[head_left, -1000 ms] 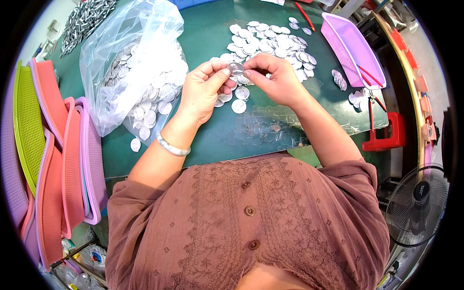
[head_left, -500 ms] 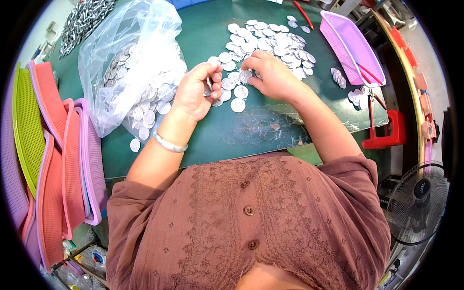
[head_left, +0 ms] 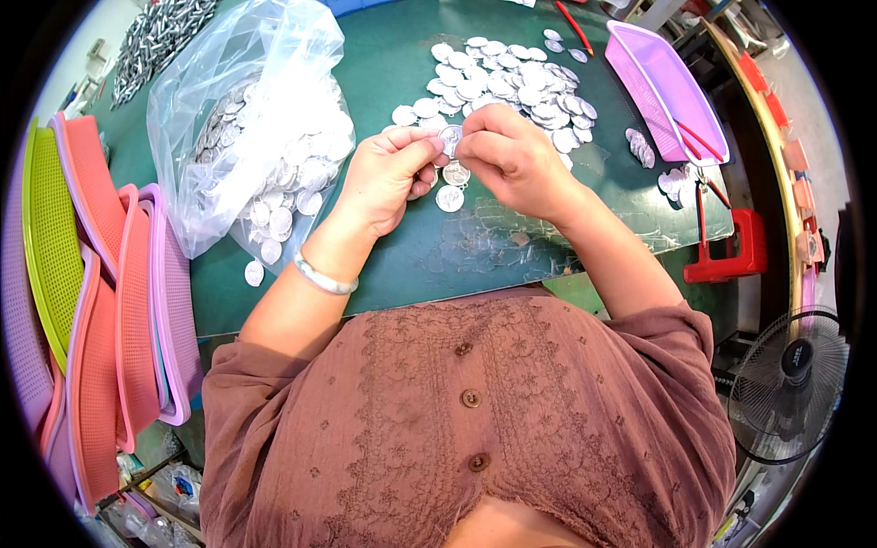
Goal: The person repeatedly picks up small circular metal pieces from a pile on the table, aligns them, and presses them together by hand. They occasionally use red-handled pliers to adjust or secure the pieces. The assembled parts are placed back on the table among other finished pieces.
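My left hand (head_left: 391, 178) and my right hand (head_left: 516, 157) meet above the green worktable. Their fingertips pinch a round silver medal (head_left: 450, 137) from both sides. The fingers of my left hand curl inward, so whatever else lies in that palm is hidden. Just below the hands, more silver medals with small rings (head_left: 449, 198) lie flat on the tabletop. Beyond them spreads a loose heap of the same medals (head_left: 525, 82). To the left of my left hand, a clear plastic bag (head_left: 274, 55) lies open with many such medals (head_left: 292, 169) in it.
Stacked pink, purple and green plastic baskets (head_left: 91, 201) stand at the left. A lilac basket (head_left: 658, 78), red-handled pliers (head_left: 702, 215) and small medal groups (head_left: 639, 148) are at the right. Slim metal pieces (head_left: 160, 46) are piled far left. A fan (head_left: 790, 384) stands lower right.
My right hand has come left and slightly nearer, and my left hand has turned and shifted right. The fingertips now meet at a medal; before, the hands were apart.
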Tool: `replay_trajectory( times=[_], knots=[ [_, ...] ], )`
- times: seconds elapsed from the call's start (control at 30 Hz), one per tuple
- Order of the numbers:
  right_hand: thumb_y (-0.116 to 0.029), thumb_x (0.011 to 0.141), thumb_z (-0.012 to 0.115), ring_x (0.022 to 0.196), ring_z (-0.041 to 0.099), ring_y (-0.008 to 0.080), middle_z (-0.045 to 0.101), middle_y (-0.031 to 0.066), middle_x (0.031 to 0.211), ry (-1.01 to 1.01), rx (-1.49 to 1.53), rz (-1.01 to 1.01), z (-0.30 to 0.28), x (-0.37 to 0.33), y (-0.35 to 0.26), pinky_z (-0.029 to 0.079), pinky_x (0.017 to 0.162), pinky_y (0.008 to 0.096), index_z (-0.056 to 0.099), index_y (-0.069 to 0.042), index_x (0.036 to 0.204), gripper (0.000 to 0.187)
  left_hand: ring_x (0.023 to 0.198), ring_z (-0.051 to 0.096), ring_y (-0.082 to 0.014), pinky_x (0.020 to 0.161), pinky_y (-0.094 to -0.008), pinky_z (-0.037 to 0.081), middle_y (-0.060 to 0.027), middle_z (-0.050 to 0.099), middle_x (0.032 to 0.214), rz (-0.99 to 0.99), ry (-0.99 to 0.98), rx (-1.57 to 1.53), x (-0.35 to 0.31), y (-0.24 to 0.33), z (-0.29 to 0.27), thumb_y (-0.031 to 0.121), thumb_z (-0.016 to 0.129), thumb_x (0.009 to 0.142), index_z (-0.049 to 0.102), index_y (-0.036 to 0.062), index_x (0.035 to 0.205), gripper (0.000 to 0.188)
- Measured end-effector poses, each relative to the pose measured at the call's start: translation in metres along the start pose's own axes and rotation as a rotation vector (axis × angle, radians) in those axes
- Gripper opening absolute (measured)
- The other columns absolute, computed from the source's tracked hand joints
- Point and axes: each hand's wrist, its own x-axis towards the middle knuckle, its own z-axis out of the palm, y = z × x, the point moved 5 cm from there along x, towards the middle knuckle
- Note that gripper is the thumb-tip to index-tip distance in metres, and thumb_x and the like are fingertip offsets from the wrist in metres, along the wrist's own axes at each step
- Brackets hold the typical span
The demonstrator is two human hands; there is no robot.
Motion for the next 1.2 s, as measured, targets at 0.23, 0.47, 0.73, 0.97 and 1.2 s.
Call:
replay_trajectory(
  times=[0.23,0.47,0.73,0.97,1.2],
  knots=[
    [-0.001,0.073,0.062,0.068,0.056,0.0134,0.056,0.0059,0.076,0.091,0.265,0.354,-0.006,-0.007,0.019,0.045,0.058,0.0248,0.057,-0.001,0.083,0.012,0.053,0.045,-0.0029,0.046,-0.016,0.034,0.0006,0.055,0.066,0.262,-0.012,0.168,-0.004,0.008,0.006,0.005,0.059,0.08,0.062,0.0001,0.09,0.012],
    [0.0,0.072,0.062,0.066,0.055,0.0119,0.057,0.0045,0.072,0.156,0.3,0.384,-0.006,-0.011,0.024,0.045,0.058,0.0241,0.057,-0.002,0.081,0.01,0.062,0.047,-0.0036,0.053,-0.0168,0.036,0.001,0.056,0.076,0.462,-0.05,0.368,-0.008,0.015,0.01,0.002,0.06,0.079,0.064,0.002,0.091,0.013],
    [0.002,0.071,0.061,0.066,0.055,0.0142,0.055,0.0052,0.072,0.143,0.236,0.25,-0.012,-0.006,0.011,0.044,0.056,0.0248,0.057,-0.002,0.078,0.009,0.073,0.051,-0.0061,0.063,-0.0177,0.04,-0.0013,0.057,0.084,0.515,-0.039,0.378,-0.009,0.018,0.009,-0.002,0.06,0.077,0.065,0.0031,0.091,0.016],
    [0.003,0.069,0.062,0.066,0.056,0.0165,0.055,0.0061,0.073,0.161,0.181,0.187,-0.013,-0.004,0.004,0.045,0.057,0.0263,0.056,-0.002,0.077,0.01,0.06,0.046,-0.0047,0.052,-0.0167,0.036,-0.0004,0.055,0.083,0.542,-0.043,0.358,-0.007,0.017,0.009,0.001,0.059,0.079,0.064,0.0027,0.096,0.017],
    [0.002,0.07,0.061,0.063,0.056,0.0167,0.055,0.0065,0.072,0.151,0.217,0.223,-0.011,-0.003,-0.002,0.045,0.055,0.0257,0.056,-0.002,0.076,0.008,0.059,0.046,-0.005,0.052,-0.0173,0.036,0.0,0.054,0.077,0.443,-0.037,0.287,-0.007,0.014,0.008,0.004,0.059,0.08,0.063,0.0025,0.099,0.019]
  ],
)
